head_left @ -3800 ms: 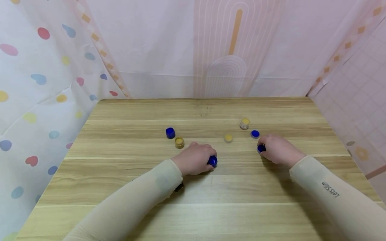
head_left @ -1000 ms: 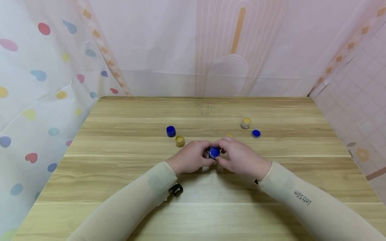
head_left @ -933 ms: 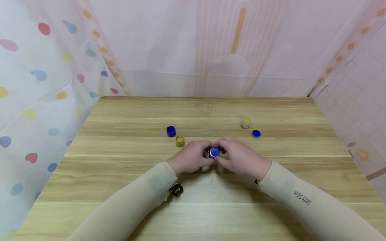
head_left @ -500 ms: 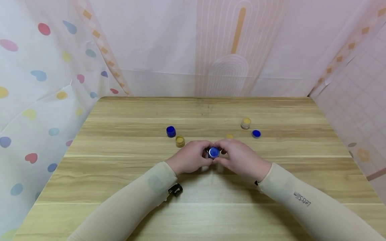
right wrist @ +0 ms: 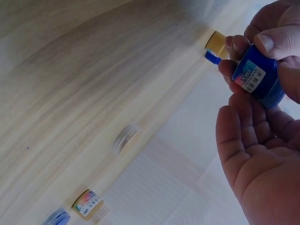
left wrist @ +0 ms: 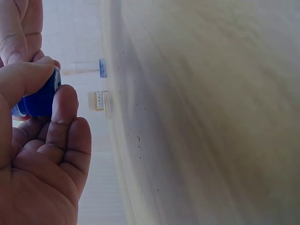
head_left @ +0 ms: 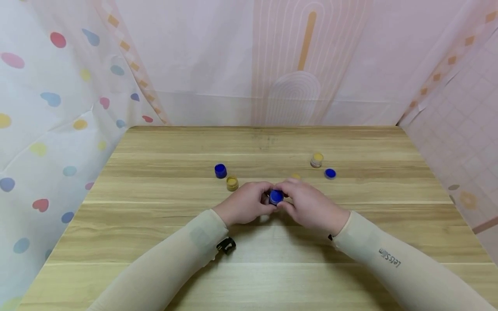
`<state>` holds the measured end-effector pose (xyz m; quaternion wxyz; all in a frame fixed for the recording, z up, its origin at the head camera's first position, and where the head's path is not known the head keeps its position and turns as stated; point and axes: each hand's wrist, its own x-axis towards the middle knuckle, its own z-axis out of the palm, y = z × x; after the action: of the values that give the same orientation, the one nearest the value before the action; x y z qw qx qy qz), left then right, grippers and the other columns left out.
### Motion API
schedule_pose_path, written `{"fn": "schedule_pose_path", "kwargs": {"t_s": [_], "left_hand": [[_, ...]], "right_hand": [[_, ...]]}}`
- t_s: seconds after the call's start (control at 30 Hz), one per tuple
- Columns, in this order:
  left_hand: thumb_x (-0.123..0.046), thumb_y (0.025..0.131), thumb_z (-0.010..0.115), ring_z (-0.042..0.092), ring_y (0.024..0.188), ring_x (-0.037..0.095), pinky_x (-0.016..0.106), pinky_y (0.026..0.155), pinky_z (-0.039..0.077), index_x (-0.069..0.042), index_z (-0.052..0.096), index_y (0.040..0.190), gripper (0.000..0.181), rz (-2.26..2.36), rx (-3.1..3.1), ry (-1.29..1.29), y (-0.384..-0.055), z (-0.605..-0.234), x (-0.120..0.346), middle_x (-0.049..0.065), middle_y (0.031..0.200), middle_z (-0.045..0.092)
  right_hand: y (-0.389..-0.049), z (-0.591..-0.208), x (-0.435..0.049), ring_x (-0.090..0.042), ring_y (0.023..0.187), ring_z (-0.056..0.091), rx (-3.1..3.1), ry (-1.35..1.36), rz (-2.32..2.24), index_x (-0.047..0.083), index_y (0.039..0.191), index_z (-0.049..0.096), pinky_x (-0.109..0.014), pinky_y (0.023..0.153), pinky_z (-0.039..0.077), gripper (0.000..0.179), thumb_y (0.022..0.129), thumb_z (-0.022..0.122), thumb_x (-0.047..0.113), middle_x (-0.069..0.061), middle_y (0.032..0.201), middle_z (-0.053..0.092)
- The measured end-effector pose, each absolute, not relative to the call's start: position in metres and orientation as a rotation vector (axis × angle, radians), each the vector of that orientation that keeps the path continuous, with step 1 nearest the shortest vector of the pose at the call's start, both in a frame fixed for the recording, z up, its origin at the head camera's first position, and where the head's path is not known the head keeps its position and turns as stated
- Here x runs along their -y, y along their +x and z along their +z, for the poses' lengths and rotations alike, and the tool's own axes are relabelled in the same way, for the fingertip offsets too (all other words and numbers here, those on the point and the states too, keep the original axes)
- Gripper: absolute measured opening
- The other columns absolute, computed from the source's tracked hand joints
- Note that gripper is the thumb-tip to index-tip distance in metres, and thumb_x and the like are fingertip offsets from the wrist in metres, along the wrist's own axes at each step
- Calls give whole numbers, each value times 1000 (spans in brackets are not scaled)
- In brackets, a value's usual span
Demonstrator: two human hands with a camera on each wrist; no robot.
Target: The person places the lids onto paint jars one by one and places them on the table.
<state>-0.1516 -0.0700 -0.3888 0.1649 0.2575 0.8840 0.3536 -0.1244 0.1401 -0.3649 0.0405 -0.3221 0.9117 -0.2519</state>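
Observation:
A small blue gouache paint jar [head_left: 276, 197] is held between my two hands above the middle of the table, its blue round top facing up. My left hand [head_left: 247, 203] grips the jar's side with thumb and fingers. The thumb and fingers of my right hand [head_left: 313, 203] curl round the top at the lid, from the other side. Up close in the right wrist view, the jar [right wrist: 255, 75] shows a white label with printed characters. In the left wrist view, fingers cover much of the blue jar [left wrist: 40, 101].
Back left of the hands stand a dark blue jar [head_left: 220, 170] and a yellow jar [head_left: 232, 183]. Toward the back right are a labelled yellow jar [head_left: 317, 160] and a blue lid [head_left: 330, 173]. My right hand partly hides a yellow lid [head_left: 296, 176]. Patterned cloth [head_left: 194, 65] hangs behind the table.
Earlier, my right hand took hold of a blue lid at the right, then brought it left to the jar in my left hand. Over the last second both hands stay together, with slight finger movement.

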Motion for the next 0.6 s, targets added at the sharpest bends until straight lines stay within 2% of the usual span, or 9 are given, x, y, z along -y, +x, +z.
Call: {"fn": "schedule_pose_path", "kwargs": {"t_s": [0.37,0.6], "left_hand": [[-22,93,82,61,72,10,26,66,51,-12,70,118,29,1035,-2481,692,-153,-386,71,-4,84,68],[-22,94,81,64,81,8,26,77,54,-12,70,119,29,1021,-2487,708,-155,-387,71,-5,90,71]], "right_hand": [[-124,-365,-140,-17,108,62,-2778,-976,-751,4,143,61,-37,95,56,41,102,67,8,-4,122,65],[-123,-366,-141,-17,109,60,-2786,-1010,-767,6,143,61,-39,98,55,41,102,63,2,-3,122,62]]}}
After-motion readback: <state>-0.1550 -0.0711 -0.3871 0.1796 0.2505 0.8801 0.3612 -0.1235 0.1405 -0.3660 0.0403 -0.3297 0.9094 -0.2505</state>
